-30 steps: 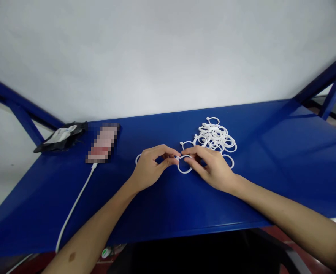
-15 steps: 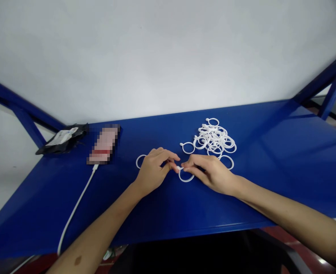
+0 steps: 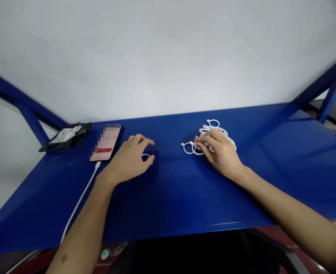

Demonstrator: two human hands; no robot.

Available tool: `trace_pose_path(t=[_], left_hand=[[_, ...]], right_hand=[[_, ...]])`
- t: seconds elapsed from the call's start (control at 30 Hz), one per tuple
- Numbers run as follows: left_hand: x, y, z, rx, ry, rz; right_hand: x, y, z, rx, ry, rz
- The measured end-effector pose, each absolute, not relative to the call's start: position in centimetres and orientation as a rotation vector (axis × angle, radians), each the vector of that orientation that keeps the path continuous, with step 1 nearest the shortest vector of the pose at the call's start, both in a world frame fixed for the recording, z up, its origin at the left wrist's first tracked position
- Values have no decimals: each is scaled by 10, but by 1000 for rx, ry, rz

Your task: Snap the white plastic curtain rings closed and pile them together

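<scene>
My left hand hovers over the left middle of the blue table, fingers spread, holding nothing. Part of a white plastic ring shows between its thumb and forefinger; the rest is hidden beneath the hand. At the pile of white plastic rings, my right hand has thumb and fingertips pinched together on a white ring with a small knob. That hand covers much of the pile. Just left of its fingertips another knobbed ring lies flat.
A phone lies on the table at the left, with a white charging cable running over the front edge. Behind it is a black plastic package with a white label. Blue frame braces rise at both ends, before a pale wall.
My hands have come apart. The left moved left and opened out; the right went right and back to the pile. The ring formerly between them is no longer in the middle.
</scene>
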State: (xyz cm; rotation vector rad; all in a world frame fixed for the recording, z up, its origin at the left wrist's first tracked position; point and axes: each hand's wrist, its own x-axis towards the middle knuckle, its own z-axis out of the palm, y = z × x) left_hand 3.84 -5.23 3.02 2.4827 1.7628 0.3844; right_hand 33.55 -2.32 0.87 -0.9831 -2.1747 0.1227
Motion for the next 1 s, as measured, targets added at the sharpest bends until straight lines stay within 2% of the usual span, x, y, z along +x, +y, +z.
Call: trace_pose_path(t=[0.13,0.37,0.6,0.77,1.0], left_hand=[[28,-52,23,2495,1728,244],[38,-49,21,2405,1643,298],[61,-55,29,2280,1468,594],[81,-63,29,2072,1231,842],[95,-69,21,1754,1040,1081]], right_hand=[[345,-10,5,-1091,-2174,-45],[346,-8,4,-1161,-2166,-186],[334,-27,12,-1018,-2194,-111],[323,-45,16,-843,-2290,183],[316,-51,11,-860,-2263,936]])
